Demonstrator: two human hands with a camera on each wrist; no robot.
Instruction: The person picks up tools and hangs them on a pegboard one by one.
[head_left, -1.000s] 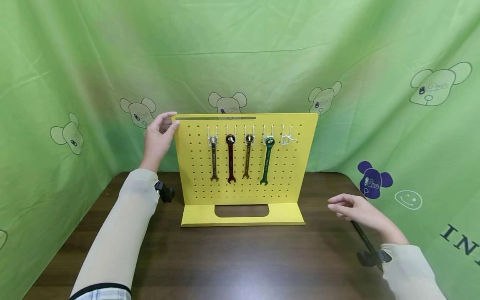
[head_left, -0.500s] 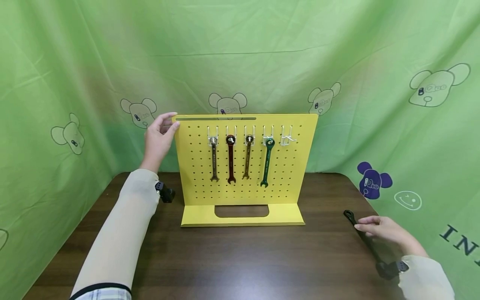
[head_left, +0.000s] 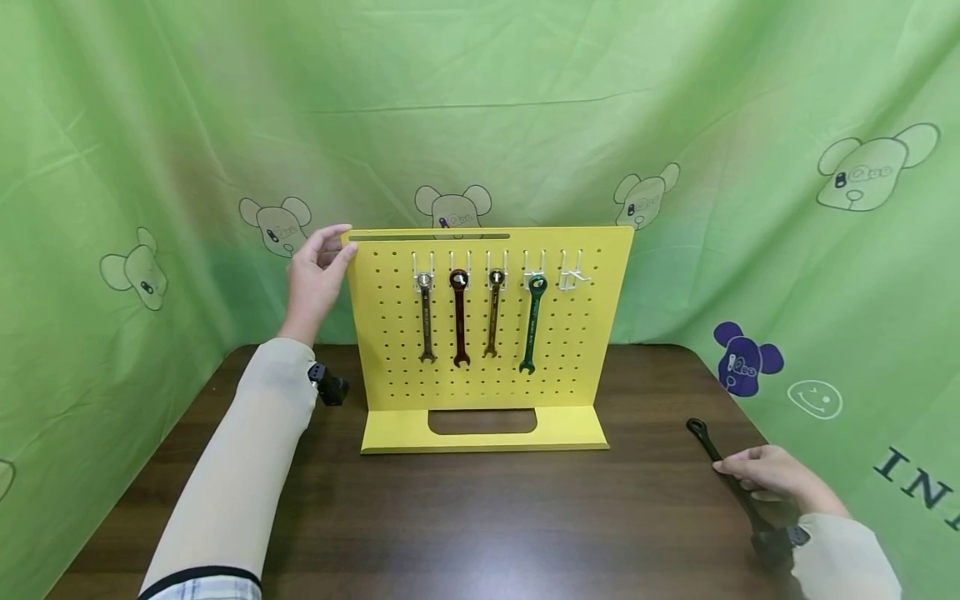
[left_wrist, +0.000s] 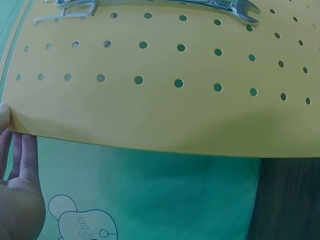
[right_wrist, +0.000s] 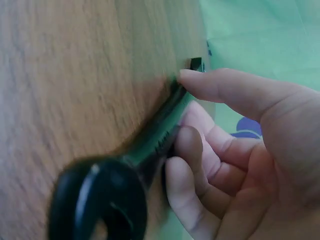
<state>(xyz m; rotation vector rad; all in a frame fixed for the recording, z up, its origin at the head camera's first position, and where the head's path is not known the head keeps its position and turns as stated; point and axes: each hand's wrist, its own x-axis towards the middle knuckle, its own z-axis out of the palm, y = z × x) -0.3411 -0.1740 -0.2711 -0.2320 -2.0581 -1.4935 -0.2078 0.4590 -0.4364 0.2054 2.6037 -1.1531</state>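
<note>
A yellow pegboard point(head_left: 480, 383) stands upright on the table. My left hand point(head_left: 313, 279) holds its upper left corner, the thumb in front and fingers behind; the left wrist view shows the same hold at the board's edge. On white hooks hang a silver wrench point(head_left: 427, 325), a dark red wrench point(head_left: 460, 325), a bronze wrench point(head_left: 492, 321) and a green wrench point(head_left: 532, 325). Right of the board, a black wrench point(head_left: 705, 439) lies slanted on the table. My right hand point(head_left: 783, 479) pinches its shaft between thumb and fingers. Its near end is partly hidden by hand and wrist camera.
Another white hook point(head_left: 573, 277) sits on the board right of the green wrench. The board's base point(head_left: 570, 429) has a wide cut-out. Dark wood of the table point(head_left: 480, 517) extends in front. A green printed curtain point(head_left: 480, 100) encloses the back and sides.
My right hand has come down and toward me, then closed on the black wrench's shaft. The left hand keeps its hold on the board's corner.
</note>
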